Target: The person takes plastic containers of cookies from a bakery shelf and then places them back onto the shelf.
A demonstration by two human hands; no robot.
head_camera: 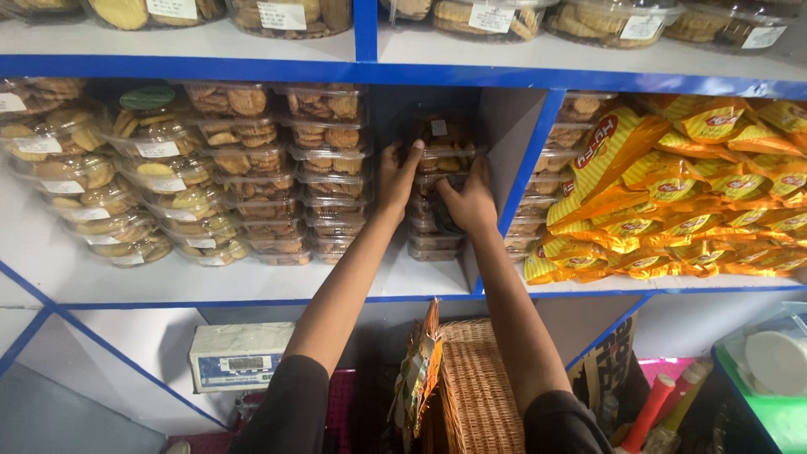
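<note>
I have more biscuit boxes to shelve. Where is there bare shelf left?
Bare shelf at the far left before the round tubs, and a strip before the stack both hands grip. The yellow packets crowd the right bay.

On the right of the shelf lies a heap of yellow-orange snack bags (698, 193). On the far left stand round clear tubs of biscuits (101, 181). Below are a white weighing scale (239, 355) and a wicker basket (475, 387).
</note>
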